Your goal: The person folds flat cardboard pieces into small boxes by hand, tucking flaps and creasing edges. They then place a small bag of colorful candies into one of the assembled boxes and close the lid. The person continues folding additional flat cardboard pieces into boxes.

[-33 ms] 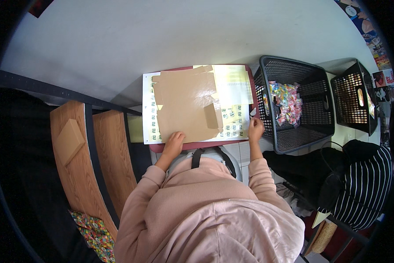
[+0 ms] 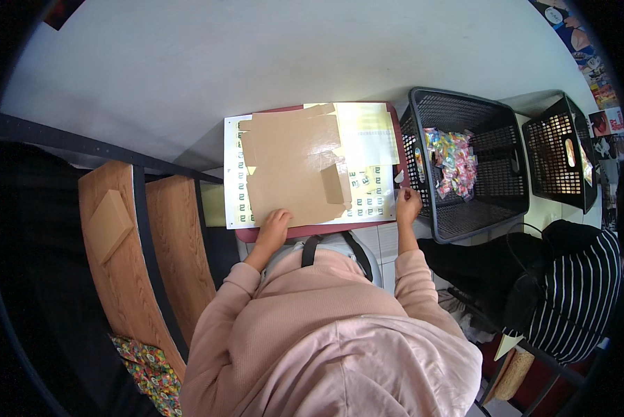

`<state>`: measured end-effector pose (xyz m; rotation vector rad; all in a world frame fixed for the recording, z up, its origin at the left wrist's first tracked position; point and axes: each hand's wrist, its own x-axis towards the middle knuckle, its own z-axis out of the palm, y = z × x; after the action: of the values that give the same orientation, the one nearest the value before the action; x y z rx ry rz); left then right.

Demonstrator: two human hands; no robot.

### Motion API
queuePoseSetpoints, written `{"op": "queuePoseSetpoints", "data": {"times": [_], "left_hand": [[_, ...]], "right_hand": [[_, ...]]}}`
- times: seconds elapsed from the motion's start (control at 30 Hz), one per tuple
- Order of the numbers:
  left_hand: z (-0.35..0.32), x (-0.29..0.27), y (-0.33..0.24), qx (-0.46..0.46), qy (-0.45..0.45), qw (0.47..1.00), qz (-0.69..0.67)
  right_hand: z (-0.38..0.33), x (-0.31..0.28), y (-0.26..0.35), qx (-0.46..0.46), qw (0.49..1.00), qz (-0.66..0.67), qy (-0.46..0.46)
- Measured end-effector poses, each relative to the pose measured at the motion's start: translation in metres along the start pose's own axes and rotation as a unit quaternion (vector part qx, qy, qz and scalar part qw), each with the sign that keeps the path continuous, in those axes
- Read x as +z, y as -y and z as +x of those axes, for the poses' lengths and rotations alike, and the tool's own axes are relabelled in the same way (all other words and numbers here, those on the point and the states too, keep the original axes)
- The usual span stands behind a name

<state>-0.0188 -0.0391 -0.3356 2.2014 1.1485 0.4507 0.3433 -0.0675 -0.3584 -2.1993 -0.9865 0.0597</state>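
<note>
A flat brown cardboard box blank [image 2: 291,167], with flaps and cut edges, lies on a white printed sheet [image 2: 235,174] on a dark red table [image 2: 312,229]. My left hand [image 2: 276,224] rests on the cardboard's near edge, with its fingers loosely spread on the surface. Beyond the table's right edge, my right hand [image 2: 409,203] is closed, fingertips together. What they hold, if anything, is too small to make out. Just past those fingertips, a small white scrap [image 2: 399,177] sits at the table's edge. A small cardboard flap [image 2: 333,183] stands folded on the blank.
Right of the table stands a black plastic basket [image 2: 493,153] holding wrapped candies [image 2: 455,160]. Another black basket [image 2: 555,163] is beyond it. Wooden shelves [image 2: 117,257] at left carry a small brown box [image 2: 108,226]. A colourful patterned bag [image 2: 149,372] lies lower left; a striped garment [image 2: 583,295] hangs right.
My right hand has shifted very slightly to the right, its fingers turned a little. My left hand and the cardboard look the same.
</note>
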Motion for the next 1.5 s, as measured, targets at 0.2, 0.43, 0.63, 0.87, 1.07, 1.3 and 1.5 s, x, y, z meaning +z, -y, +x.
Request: {"op": "queuePoseSetpoints", "data": {"times": [0.2,0.43,0.63,0.87,1.07,1.3,1.5], "left_hand": [[-0.001,-0.002,-0.002,-0.005,0.003,1.000,-0.001],[-0.002,-0.002,-0.002,-0.012,0.014,1.000,0.004],[-0.002,-0.003,-0.001,-0.043,0.016,0.999,0.008],[0.003,-0.007,0.008,-0.021,0.033,0.999,0.008],[0.010,-0.014,0.012,-0.027,0.063,0.998,-0.007],[0.031,-0.027,0.042,-0.122,0.127,0.982,-0.067],[0.035,-0.023,0.042,-0.120,0.028,0.992,-0.028]], "right_hand": [[0.005,-0.006,0.001,0.037,0.995,-0.082,0.052],[0.003,0.002,-0.013,0.044,0.994,-0.096,0.026],[0.002,-0.013,0.014,-0.012,0.999,-0.029,0.030],[-0.055,-0.003,0.135,-0.457,0.812,0.067,0.356],[-0.064,0.046,0.127,-0.442,0.771,-0.026,0.458],[-0.046,0.076,0.102,-0.192,0.788,0.111,0.575],[-0.037,0.092,0.107,-0.118,0.815,0.034,0.567]]}}
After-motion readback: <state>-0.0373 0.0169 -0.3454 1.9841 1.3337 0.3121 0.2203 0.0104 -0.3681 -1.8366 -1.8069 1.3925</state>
